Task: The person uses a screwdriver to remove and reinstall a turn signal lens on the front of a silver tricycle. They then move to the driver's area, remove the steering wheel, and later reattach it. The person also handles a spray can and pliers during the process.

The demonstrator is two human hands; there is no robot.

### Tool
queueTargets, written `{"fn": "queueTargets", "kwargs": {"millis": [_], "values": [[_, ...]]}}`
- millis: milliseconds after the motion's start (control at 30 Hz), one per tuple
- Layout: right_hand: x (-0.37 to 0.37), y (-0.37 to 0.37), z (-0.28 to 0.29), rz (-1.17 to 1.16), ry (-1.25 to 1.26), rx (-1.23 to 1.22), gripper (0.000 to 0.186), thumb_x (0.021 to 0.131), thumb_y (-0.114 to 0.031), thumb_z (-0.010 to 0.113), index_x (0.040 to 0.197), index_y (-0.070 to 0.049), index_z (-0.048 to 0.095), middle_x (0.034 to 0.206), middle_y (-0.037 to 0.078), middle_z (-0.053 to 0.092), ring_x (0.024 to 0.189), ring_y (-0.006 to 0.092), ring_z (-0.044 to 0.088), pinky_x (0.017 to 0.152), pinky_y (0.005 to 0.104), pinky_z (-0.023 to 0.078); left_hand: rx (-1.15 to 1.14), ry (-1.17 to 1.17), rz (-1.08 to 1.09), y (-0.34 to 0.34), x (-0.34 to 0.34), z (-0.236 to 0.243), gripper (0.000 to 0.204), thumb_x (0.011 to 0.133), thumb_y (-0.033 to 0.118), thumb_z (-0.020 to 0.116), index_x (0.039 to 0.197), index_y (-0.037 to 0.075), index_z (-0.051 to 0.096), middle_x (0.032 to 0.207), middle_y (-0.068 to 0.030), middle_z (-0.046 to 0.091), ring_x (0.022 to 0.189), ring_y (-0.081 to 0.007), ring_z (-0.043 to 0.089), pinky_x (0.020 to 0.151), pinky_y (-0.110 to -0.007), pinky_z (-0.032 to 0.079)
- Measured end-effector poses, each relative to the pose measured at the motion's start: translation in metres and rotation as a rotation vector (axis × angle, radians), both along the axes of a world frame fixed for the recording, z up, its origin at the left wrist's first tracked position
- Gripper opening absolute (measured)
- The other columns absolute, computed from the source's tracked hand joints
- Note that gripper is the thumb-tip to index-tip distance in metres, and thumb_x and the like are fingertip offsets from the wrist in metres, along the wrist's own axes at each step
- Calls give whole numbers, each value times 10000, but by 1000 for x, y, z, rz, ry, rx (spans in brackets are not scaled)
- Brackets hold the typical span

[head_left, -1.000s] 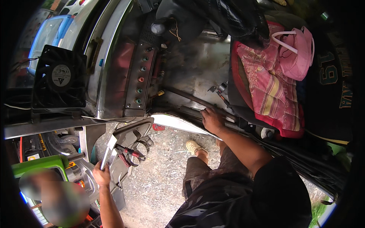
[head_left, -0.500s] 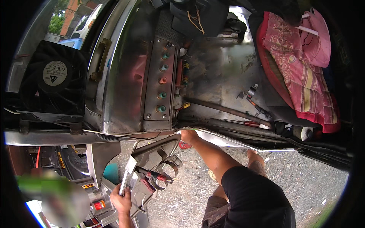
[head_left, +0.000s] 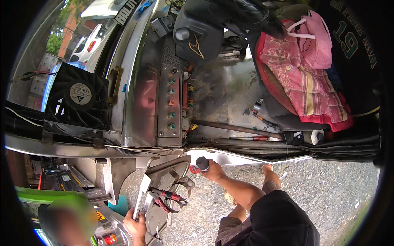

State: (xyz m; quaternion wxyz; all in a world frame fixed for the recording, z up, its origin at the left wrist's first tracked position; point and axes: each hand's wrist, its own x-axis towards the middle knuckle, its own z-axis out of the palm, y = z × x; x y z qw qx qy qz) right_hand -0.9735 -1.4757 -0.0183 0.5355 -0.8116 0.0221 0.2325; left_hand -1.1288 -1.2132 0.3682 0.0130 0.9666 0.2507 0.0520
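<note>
Your right hand (head_left: 213, 170) has slid left along the polished metal door sill (head_left: 246, 158) since half a second ago; it was flat on the sill's edge, and now it sits near the sill's left end, fingers curled tight around a dark round-ended tool grip with a red part (head_left: 201, 164). Grip end points up toward the vehicle floor. What kind of tool it is, can't tell.

Your left hand (head_left: 137, 224) is low, near the frame's bottom edge, same spot as before. Fingers are wrapped around the lower end of a flat bright metal bar (head_left: 141, 197), which stands roughly upright, slightly tilted right. Just beside it, red-and-black-handled pliers (head_left: 166, 197) lie on a grey metal panel with a bent tube frame (head_left: 172, 174), jaws toward the bar. Whether pliers touch the bar: can't tell.

Above your right hand, a vertical brushed-steel switch panel with a column of coloured buttons (head_left: 170, 106) sits at the left edge of the bare grey vehicle floor (head_left: 225, 94). A rusty brown rod (head_left: 236, 128) and a red-handled screwdriver (head_left: 256, 138) lie along the floor's near edge, well apart from your hand. At the right side of the floor, a pink patterned seat cushion (head_left: 299, 82) with a pink bag (head_left: 314, 41) on top.

Left of the switch panel, a black square cooling fan (head_left: 78, 100) sits against the vehicle body. Your knee and foot are over grey gravel ground (head_left: 320, 184).
</note>
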Motion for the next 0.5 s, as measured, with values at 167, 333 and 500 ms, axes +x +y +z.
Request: {"fn": "queueTargets", "kwargs": {"millis": [167, 333, 500], "values": [[-82, -99, 58, -176, -166, 16, 844, 790, -287, 945, 1457, -10, 507, 1333, 266, 677, 1225, 452, 683, 1049, 496, 575, -455, -230, -111, 1, -12, 2, 903, 915, 417, 803, 1603, -32, 431, 1436, -254, 646, 1310, -358, 632, 1146, -478, 478], [-64, -188, 168, -89, -572, 109, 872, 654, -168, 961, 1421, -71, 558, 1336, 201, 627, 1238, 445, 639, 1048, 499, 554, -16, -468, -564, -119, -10, 2, 845, 913, 434, 801, 1566, 28, 449, 1558, -312, 497, 1435, -491, 512, 1197, -614, 401], [0, -235, 267, 508, -666, 202, 868, 674, -311, 956, 1422, -74, 585, 1285, 153, 652, 1143, 378, 706, 965, 493, 583, -467, -6, -895, -273, 52, -17, 1198, 649, 458, 1055, 1647, 248, 426, 1677, -357, 342, 1488, -563, 466, 1166, -622, 482]]}}
